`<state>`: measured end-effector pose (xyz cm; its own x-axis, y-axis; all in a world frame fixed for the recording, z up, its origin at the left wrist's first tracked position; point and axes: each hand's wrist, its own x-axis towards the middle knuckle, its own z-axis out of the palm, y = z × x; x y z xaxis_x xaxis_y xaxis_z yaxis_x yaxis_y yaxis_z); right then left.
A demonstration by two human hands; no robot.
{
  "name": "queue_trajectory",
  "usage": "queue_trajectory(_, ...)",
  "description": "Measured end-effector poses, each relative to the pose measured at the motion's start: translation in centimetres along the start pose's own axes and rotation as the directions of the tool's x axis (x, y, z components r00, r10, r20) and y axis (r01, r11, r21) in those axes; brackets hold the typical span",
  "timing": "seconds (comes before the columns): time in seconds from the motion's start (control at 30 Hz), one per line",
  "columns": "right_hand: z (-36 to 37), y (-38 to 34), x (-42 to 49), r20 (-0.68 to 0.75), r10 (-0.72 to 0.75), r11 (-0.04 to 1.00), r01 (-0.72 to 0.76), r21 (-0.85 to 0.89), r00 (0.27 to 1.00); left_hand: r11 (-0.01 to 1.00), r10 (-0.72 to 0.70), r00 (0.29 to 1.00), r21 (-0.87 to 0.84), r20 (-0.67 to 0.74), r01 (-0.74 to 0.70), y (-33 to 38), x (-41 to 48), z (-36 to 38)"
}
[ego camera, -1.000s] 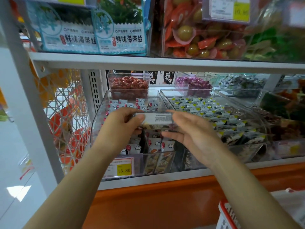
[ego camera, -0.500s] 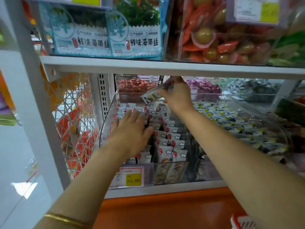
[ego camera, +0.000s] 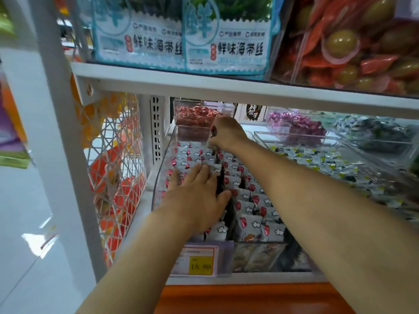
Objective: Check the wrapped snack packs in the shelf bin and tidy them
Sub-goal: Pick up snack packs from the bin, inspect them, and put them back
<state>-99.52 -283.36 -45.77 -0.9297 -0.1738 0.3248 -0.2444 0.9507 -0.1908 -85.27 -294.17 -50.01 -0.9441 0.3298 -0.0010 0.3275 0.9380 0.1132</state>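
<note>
**Both hands in the snack bin**

Nearest, a price tag (ego camera: 200, 260) reading 15.80 sits on the front wall of the clear bin (ego camera: 158, 177), which rests on the lower shelf.

Inside the bin, white snack packs (ego camera: 249, 200) with red dots and cloud marks stand in rows running front to back.

The left hand (ego camera: 199, 196) lies palm down on the left rows near the middle of the bin, fingers released and spread flat over the pack tops, grasping nothing.

Farther back, the right hand (ego camera: 229, 134) reaches to the bin's rear end and pinches one pack (ego camera: 209, 142) between thumb and fingers, held just above the last rows.

Behind that hand stands a small tub (ego camera: 195, 118) of red candy. To the right lies a second bin (ego camera: 328, 164) of dark-and-yellow packs, and overhead the upper shelf (ego camera: 226, 89) carries blue seaweed bags (ego camera: 224, 41).
</note>
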Motion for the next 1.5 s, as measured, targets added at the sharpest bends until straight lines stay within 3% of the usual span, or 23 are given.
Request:
queue_trajectory(0.13,1.2,0.2,-0.7,0.146,-0.039,0.998,0.033,0.046,0.989,1.0,-0.002,1.0,-0.024,0.02,0.003,0.1,-0.2,-0.2)
queue_trajectory(0.3,-0.5,0.8,-1.6,-0.002,0.016,0.989,-0.016,0.145,1.0,0.999,-0.017,0.999,-0.033,0.037,0.018,0.3,-0.5,-0.6)
queue_trajectory(0.37,-1.7,0.6,-2.3,-0.001,-0.008,0.99,0.008,0.138,1.0,0.999,-0.035,0.998,-0.033,0.049,0.036,0.3,-0.7,-0.8)
queue_trajectory(0.5,-2.4,0.1,-4.5,0.251,-0.072,0.987,0.032,0.158,0.965,0.999,-0.054,0.994,0.003,0.092,0.054,0.2,-1.3,-1.0)
queue_trajectory(0.57,-1.9,-0.1,-5.3,0.31,-0.086,0.989,0.043,0.144,0.947,0.998,-0.055,0.994,0.009,0.097,0.054,0.1,-1.5,-1.1)
queue_trajectory(0.7,-1.2,-0.4,-5.3,0.245,-0.105,0.993,0.088,0.079,0.964,0.998,-0.057,0.995,0.013,0.086,0.056,0.1,-1.7,-1.0)
queue_trajectory(0.83,-1.4,-0.7,-5.2,0.135,-0.113,0.981,0.089,0.17,0.984,0.998,-0.055,0.995,0.02,0.085,0.054,0.1,-1.7,-0.9)
queue_trajectory(0.97,-0.3,-1.4,-5.8,0.169,-0.138,0.986,0.119,0.117,0.976,0.998,-0.053,0.995,0.029,0.089,0.05,0.0,-1.6,-0.8)
queue_trajectory(1.23,-6.3,0.3,-12.7,-0.132,0.054,0.913,0.005,0.409,0.99,1.0,0.007,0.997,0.002,-0.077,-0.006,0.7,-3.4,-0.7)
queue_trajectory(1.37,-6.7,1.2,-18.4,-0.111,0.086,0.914,-0.034,0.404,0.99,0.996,0.086,0.993,0.037,-0.075,-0.084,1.5,-4.9,0.3)
queue_trajectory(1.5,-7.1,1.2,-20.5,-0.018,0.025,0.947,-0.018,0.321,1.0,0.998,0.047,0.998,0.051,-0.033,-0.045,1.1,-5.3,0.5)
